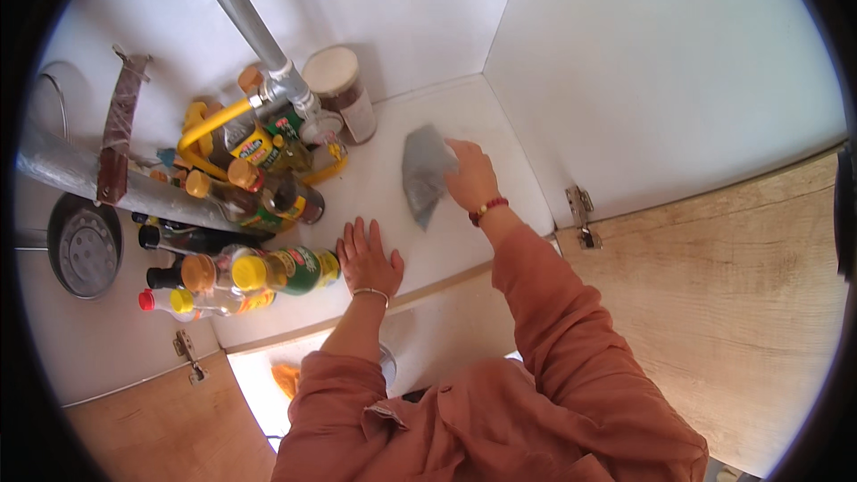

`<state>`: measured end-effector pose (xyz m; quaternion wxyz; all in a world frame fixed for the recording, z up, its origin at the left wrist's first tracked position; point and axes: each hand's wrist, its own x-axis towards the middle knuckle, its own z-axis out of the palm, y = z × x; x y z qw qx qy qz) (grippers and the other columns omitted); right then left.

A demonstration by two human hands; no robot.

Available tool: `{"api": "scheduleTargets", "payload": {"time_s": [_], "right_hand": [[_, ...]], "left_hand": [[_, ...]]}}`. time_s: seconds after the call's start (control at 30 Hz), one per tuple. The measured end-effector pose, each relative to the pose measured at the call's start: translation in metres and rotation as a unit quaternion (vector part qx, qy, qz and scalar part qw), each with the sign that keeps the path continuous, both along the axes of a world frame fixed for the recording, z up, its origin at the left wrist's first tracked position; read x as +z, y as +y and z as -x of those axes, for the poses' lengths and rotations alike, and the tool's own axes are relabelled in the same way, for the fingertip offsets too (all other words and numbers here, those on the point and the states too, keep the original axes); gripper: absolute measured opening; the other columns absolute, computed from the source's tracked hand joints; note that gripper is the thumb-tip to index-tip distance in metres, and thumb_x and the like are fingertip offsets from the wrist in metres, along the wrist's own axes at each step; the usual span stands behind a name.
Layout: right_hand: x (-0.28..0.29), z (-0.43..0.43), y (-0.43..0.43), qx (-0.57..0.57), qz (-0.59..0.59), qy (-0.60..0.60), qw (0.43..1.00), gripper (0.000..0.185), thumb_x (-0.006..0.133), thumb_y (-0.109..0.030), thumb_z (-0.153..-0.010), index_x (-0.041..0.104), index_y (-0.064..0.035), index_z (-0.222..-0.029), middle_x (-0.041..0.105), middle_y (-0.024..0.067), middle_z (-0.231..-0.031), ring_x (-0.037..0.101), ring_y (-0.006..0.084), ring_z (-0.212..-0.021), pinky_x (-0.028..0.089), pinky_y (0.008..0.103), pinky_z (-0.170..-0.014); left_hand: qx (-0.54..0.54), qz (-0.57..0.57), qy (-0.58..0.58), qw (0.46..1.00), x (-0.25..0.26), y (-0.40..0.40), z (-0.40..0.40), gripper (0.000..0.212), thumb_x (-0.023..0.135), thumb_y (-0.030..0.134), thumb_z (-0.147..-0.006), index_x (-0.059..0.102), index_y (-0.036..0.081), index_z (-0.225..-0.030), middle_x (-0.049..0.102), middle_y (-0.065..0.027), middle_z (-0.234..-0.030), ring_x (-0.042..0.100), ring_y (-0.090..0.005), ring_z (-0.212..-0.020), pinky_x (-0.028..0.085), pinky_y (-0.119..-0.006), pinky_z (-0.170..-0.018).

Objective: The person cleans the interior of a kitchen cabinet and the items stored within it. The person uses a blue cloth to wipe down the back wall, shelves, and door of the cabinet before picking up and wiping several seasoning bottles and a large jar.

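Observation:
My right hand [473,175], with a red bead bracelet at its wrist, is at the right edge of a grey cloth [426,171] on the white cabinet shelf [482,114]. Its fingers are bent over the cloth's edge; whether they grip it cannot be told. My left hand [368,261], with a thin bangle, rests flat on the shelf near the front edge, fingers spread and holding nothing. Just left of it stands a green-labelled bottle with a yellow cap [294,270].
Bottles with orange caps [246,177] crowd the left side below a grey pipe [241,13] and a yellow gas hose [217,124]. A lidded jar [345,97] stands at the back. Open wooden doors [703,281] flank the cabinet; a strainer [87,248] hangs at left.

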<state>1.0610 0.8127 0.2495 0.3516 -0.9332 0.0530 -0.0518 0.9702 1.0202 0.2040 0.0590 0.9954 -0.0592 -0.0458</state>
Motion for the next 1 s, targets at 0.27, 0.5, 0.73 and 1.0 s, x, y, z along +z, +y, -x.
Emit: {"api": "scheduleTargets", "payload": {"time_s": [0.27,0.5,0.73,1.0], "right_hand": [[-0.052,0.124,-0.032,0.008,0.116,-0.053,0.992,0.048,0.064,-0.009,-0.076,0.052,-0.0080,-0.122,0.046,0.0118,-0.132,0.044,0.0305,-0.119,0.034,0.0427,-0.101],[-0.049,0.122,-0.044,0.086,0.235,-0.013,0.968,0.057,0.058,-0.034,-0.085,0.041,-0.0121,-0.134,0.033,0.0085,-0.145,0.029,0.0241,-0.132,0.019,0.0443,-0.109],[-0.040,0.099,-0.042,0.053,0.265,0.054,0.961,0.066,0.052,-0.046,-0.087,0.033,-0.0132,-0.141,0.025,0.0084,-0.149,0.021,0.0268,-0.137,0.014,0.0482,-0.110],[-0.038,0.097,-0.040,0.041,0.283,0.083,0.955,0.068,0.049,-0.051,-0.087,0.030,-0.0176,-0.143,0.022,0.0055,-0.151,0.016,0.0246,-0.139,0.010,0.0494,-0.111]], "left_hand": [[0.008,-0.022,-0.002,1.000,-0.006,0.006,0.002,0.065,0.049,0.039,-0.084,0.034,0.007,-0.139,0.022,-0.0127,-0.147,0.017,-0.0308,-0.138,0.012,-0.046,-0.112],[0.015,-0.013,0.016,1.000,0.002,0.002,0.000,0.064,0.047,0.038,-0.085,0.033,0.008,-0.140,0.021,-0.0122,-0.148,0.015,-0.0285,-0.139,0.012,-0.043,-0.113],[0.022,-0.021,0.014,0.999,0.001,0.000,0.000,0.064,0.048,0.038,-0.085,0.034,0.008,-0.139,0.022,-0.0118,-0.148,0.016,-0.0278,-0.139,0.011,-0.042,-0.113],[0.025,-0.020,0.004,0.999,0.003,0.000,0.003,0.061,0.051,0.033,-0.084,0.035,0.008,-0.138,0.024,-0.0115,-0.146,0.017,-0.0281,-0.138,0.014,-0.043,-0.112]]}}
